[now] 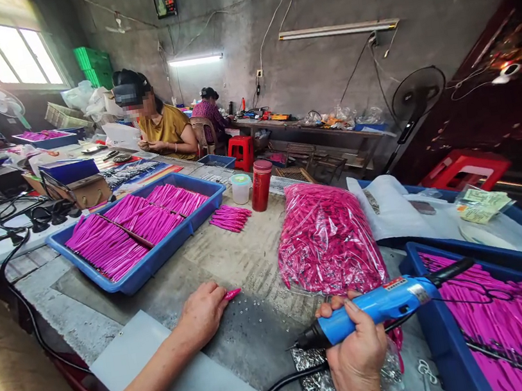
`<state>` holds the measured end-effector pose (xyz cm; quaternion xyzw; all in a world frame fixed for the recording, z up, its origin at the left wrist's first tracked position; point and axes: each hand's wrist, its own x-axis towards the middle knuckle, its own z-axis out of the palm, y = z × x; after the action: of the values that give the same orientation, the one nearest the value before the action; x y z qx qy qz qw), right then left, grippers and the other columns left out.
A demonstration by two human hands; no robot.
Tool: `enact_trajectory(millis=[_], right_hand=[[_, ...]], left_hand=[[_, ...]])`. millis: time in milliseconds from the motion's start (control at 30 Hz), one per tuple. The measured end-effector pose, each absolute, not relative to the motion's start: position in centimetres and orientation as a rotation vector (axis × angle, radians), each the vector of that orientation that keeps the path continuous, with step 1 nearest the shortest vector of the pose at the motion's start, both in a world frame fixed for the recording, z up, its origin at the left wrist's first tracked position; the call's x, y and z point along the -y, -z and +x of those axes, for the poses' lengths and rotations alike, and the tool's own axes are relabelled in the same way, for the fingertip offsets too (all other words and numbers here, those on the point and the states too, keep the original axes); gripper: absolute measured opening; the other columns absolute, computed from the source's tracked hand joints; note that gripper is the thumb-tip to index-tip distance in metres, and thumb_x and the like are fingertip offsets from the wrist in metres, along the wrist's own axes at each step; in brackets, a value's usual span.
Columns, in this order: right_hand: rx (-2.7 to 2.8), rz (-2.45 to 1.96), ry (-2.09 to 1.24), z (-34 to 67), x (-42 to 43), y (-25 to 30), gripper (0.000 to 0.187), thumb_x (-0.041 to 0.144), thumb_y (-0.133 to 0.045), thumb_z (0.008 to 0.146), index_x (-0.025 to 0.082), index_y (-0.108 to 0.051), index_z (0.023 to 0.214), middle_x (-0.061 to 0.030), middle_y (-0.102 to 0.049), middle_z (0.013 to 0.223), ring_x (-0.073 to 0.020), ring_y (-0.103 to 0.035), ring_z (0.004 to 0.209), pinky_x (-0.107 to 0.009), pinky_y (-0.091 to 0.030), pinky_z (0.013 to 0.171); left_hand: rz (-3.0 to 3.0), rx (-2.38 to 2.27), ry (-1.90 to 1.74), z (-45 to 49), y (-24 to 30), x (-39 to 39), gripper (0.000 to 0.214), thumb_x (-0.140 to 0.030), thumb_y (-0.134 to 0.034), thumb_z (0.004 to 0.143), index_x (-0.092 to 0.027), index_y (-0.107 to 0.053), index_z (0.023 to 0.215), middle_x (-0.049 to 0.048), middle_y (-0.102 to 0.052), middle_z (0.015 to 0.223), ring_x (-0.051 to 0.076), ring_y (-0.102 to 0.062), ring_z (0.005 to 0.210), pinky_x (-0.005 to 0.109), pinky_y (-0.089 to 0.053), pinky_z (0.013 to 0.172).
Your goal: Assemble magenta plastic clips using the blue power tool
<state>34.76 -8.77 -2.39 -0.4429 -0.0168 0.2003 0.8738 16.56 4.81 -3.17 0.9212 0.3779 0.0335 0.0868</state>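
My left hand (204, 315) is closed on a slim pink plastic piece (233, 294), whose pointed end sticks out past the fingers over the dark work mat. My right hand (355, 350) is wrapped round a blue electric screwdriver (378, 306), its black nose and thin bit pointing left, apart from the pink piece. Tiny metal parts (263, 304) lie scattered on the mat between my hands. Below the screwdriver is a clear bag of small metal parts (317, 385), partly hidden by my right hand and the cord.
A blue tray (132, 283) holds rows of pink pieces, with a small pile (230, 218) beside it. A plastic bag of pink parts (328, 238), a red cup (262, 185) and another blue tray (437, 326) stand around. Scissors (426, 371) lie front right. Two people sit further back.
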Motion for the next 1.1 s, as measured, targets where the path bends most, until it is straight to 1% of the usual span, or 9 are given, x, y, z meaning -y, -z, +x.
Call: enact_trajectory(millis=[167, 333, 500, 733, 933, 1100], right_hand=[[0.022, -0.918, -0.42, 34.7, 8.7, 2.3, 0.037, 0.027, -0.065, 0.054, 0.019, -0.047, 0.086, 0.0061, -0.052, 0.054, -0.012, -0.05, 0.043, -0.026, -0.043, 0.044], [0.052, -0.918, -0.41, 34.9, 8.8, 2.5, 0.035, 0.026, -0.064, 0.057, 0.019, -0.046, 0.086, 0.0062, -0.052, 0.055, -0.0118, -0.051, 0.043, -0.027, -0.044, 0.044], [0.036, -0.927, -0.415, 34.9, 8.8, 2.5, 0.037, 0.027, -0.064, 0.055, 0.019, -0.046, 0.086, 0.0062, -0.053, 0.056, -0.0123, -0.051, 0.043, -0.028, -0.044, 0.044], [0.046, -0.942, -0.41, 34.8, 8.7, 2.4, 0.037, 0.029, -0.063, 0.056, 0.02, -0.045, 0.086, 0.0068, -0.052, 0.055, -0.0111, -0.05, 0.043, -0.027, -0.043, 0.045], [0.003, -0.914, -0.431, 34.8, 8.7, 2.3, 0.038, 0.027, -0.065, 0.053, 0.02, -0.047, 0.085, 0.0063, -0.053, 0.055, -0.0122, -0.05, 0.043, -0.027, -0.043, 0.044], [0.014, -0.919, -0.425, 34.8, 8.8, 2.4, 0.037, 0.027, -0.065, 0.054, 0.02, -0.047, 0.085, 0.0063, -0.053, 0.055, -0.0119, -0.05, 0.043, -0.027, -0.043, 0.045]], left_hand=[[2.712, -1.156, -0.044, 16.7, 3.0, -3.9, 0.026, -0.027, -0.038, 0.09, -0.019, -0.059, 0.078, 0.0043, -0.06, 0.084, 0.016, -0.056, 0.08, 0.025, -0.042, 0.07], [2.671, -1.194, -0.034, 17.0, 3.5, -3.7, 0.025, -0.026, -0.038, 0.089, -0.019, -0.06, 0.078, 0.0051, -0.06, 0.084, 0.018, -0.056, 0.082, 0.026, -0.042, 0.07], [2.617, -1.228, -0.037, 17.2, 3.4, -3.8, 0.023, -0.026, -0.04, 0.088, -0.018, -0.06, 0.078, 0.0053, -0.06, 0.085, 0.018, -0.057, 0.083, 0.027, -0.042, 0.071], [2.554, -1.27, -0.02, 17.4, 2.8, -3.6, 0.019, -0.026, -0.044, 0.087, -0.02, -0.059, 0.077, 0.0027, -0.06, 0.084, 0.016, -0.056, 0.083, 0.024, -0.039, 0.069], [2.508, -1.274, -0.05, 17.6, 2.8, -3.7, 0.016, -0.024, -0.046, 0.085, -0.019, -0.058, 0.075, 0.0022, -0.059, 0.081, 0.016, -0.056, 0.08, 0.024, -0.038, 0.067], [2.49, -1.274, -0.104, 17.6, 3.3, -4.0, 0.012, -0.023, -0.05, 0.082, -0.02, -0.058, 0.075, 0.0011, -0.06, 0.079, 0.016, -0.056, 0.078, 0.024, -0.038, 0.067]])
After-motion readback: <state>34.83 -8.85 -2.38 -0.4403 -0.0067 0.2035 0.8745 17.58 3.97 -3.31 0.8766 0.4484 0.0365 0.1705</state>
